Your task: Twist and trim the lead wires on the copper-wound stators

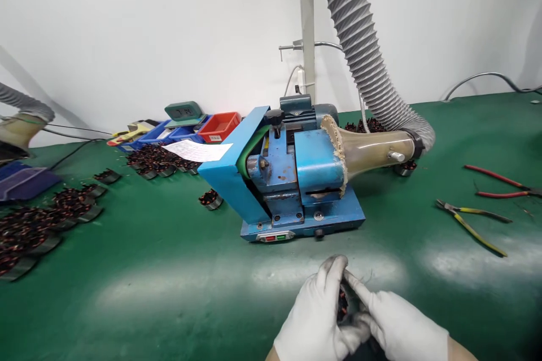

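My left hand, in a white glove, is closed around a small motor stator near the front edge of the view. Copper windings show in the gap between my gloves; the rest of the part is hidden by the fingers. From the other side my right hand, also gloved, grips the same stator, its index finger laid along the upper rim. Behind both hands stands a blue bench machine with a green belt, apart from them.
A grey ribbed hose runs down to the machine's hood. Yellow-handled cutters and red-handled pliers lie at right. Several stators cluster at left, near blue bins and a red bin. One stator sits beside the machine.
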Motion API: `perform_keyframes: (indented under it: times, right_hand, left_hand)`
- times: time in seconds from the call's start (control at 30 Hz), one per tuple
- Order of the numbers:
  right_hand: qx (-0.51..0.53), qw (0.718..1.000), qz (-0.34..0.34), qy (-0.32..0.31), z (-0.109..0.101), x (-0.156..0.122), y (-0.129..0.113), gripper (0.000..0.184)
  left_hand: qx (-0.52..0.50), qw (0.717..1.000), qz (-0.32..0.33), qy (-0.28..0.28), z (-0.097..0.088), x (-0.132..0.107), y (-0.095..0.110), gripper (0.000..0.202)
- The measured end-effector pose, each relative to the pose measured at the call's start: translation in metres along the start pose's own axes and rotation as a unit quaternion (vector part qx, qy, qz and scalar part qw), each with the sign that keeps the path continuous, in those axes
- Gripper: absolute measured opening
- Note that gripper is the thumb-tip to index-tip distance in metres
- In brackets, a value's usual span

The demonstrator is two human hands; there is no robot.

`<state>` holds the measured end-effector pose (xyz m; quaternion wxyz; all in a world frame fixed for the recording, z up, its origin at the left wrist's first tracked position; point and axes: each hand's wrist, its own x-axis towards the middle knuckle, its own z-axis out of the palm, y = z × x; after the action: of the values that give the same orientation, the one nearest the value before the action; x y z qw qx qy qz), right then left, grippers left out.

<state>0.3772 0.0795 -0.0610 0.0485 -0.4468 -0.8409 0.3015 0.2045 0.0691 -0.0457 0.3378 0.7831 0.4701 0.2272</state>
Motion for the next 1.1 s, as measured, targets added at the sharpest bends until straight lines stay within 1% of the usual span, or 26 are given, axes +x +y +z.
perform_keyframes:
  times: [0.07, 0.13, 0.2, 0.27, 0.33, 0.4, 0.5, 0.53, 0.6, 0.63, 0.67, 0.7, 0.73, 0.77, 0.8, 0.83, 0.87, 0.9, 0.93, 0.97, 1.0, 1.07, 1.1]
  right_hand:
    - [-0.016, 1.0, 0.007, 0.011, 0.003, -0.004, 0.001, 0.043]
    - [-0.031, 0.998, 0.027, 0.044, 0.006, -0.006, -0.001, 0.031]
    - [-0.012, 0.995, 0.049, 0.086, 0.007, -0.008, -0.006, 0.031]
    - [0.062, 0.988, 0.076, 0.12, 0.005, -0.008, -0.01, 0.033]
    - [0.165, 0.972, 0.109, 0.125, 0.001, -0.007, -0.012, 0.032]
    - [0.251, 0.952, 0.138, 0.11, -0.001, -0.006, -0.012, 0.032]
    - [0.358, 0.917, 0.157, 0.084, -0.002, -0.005, -0.01, 0.03]
    - [0.397, 0.9, 0.165, 0.071, -0.003, -0.004, -0.008, 0.03]
    - [0.475, 0.857, 0.194, 0.039, -0.007, -0.004, -0.003, 0.032]
    - [0.505, 0.836, 0.211, 0.038, -0.01, -0.004, 0.001, 0.034]
    - [0.524, 0.819, 0.227, 0.057, -0.014, -0.005, 0.005, 0.036]
    - [0.53, 0.809, 0.235, 0.094, -0.018, -0.007, 0.009, 0.037]
    - [0.519, 0.809, 0.236, 0.143, -0.022, -0.009, 0.012, 0.037]
    - [0.489, 0.82, 0.227, 0.193, -0.024, -0.012, 0.014, 0.034]
    - [0.443, 0.84, 0.211, 0.233, -0.025, -0.014, 0.014, 0.03]
    - [0.385, 0.866, 0.188, 0.256, -0.023, -0.016, 0.013, 0.024]
    - [0.324, 0.895, 0.158, 0.262, -0.02, -0.018, 0.011, 0.019]
    - [0.269, 0.92, 0.124, 0.258, -0.015, -0.018, 0.008, 0.015]
    - [0.224, 0.937, 0.091, 0.253, -0.01, -0.018, 0.005, 0.012]
    - [0.195, 0.946, 0.066, 0.25, -0.005, -0.017, 0.002, 0.011]
    - [0.176, 0.949, 0.054, 0.254, -0.001, -0.016, 0.001, 0.014]
    - [0.15, 0.941, 0.074, 0.295, 0.0, -0.015, 0.003, 0.019]
    - [0.134, 0.93, 0.096, 0.33, -0.002, -0.016, 0.007, 0.019]
  left_hand:
    - [0.018, 0.999, -0.031, -0.02, -0.002, 0.001, 0.003, 0.073]
    - [0.033, 0.998, -0.052, -0.034, -0.003, 0.002, 0.008, 0.058]
    - [0.048, 0.996, -0.058, -0.038, -0.004, 0.003, 0.012, 0.039]
    - [0.068, 0.995, -0.059, -0.036, -0.003, 0.003, 0.014, 0.024]
    - [0.091, 0.994, -0.054, -0.027, 0.0, 0.002, 0.014, 0.018]
    - [0.1, 0.994, -0.039, -0.007, 0.005, 0.0, 0.012, 0.017]
    - [0.101, 0.994, -0.018, 0.041, 0.015, -0.003, 0.008, 0.021]
    - [0.104, 0.993, -0.017, 0.055, 0.019, -0.004, 0.008, 0.023]
    - [0.111, 0.99, -0.019, 0.082, 0.023, -0.004, 0.009, 0.025]
    - [0.11, 0.99, -0.022, 0.091, 0.025, -0.004, 0.01, 0.025]
    - [0.106, 0.989, -0.025, 0.098, 0.025, -0.004, 0.011, 0.024]
    - [0.101, 0.989, -0.026, 0.101, 0.025, -0.004, 0.012, 0.024]
    - [0.093, 0.99, -0.027, 0.101, 0.025, -0.003, 0.013, 0.024]
    - [0.087, 0.991, -0.026, 0.098, 0.024, -0.003, 0.013, 0.024]
    - [0.084, 0.992, -0.024, 0.094, 0.024, -0.003, 0.013, 0.024]
    - [0.084, 0.992, -0.022, 0.09, 0.024, -0.003, 0.012, 0.024]
    - [0.085, 0.992, -0.019, 0.088, 0.024, -0.004, 0.011, 0.024]
    - [0.088, 0.992, -0.015, 0.087, 0.024, -0.004, 0.009, 0.025]
    - [0.091, 0.992, -0.012, 0.085, 0.024, -0.004, 0.008, 0.025]
    - [0.093, 0.992, -0.008, 0.082, 0.024, -0.005, 0.007, 0.026]
    - [0.095, 0.992, -0.007, 0.081, 0.025, -0.005, 0.006, 0.026]
    - [0.095, 0.992, -0.004, 0.081, 0.024, -0.004, 0.007, 0.025]
    - [0.094, 0.992, -0.005, 0.084, 0.024, -0.003, 0.008, 0.025]
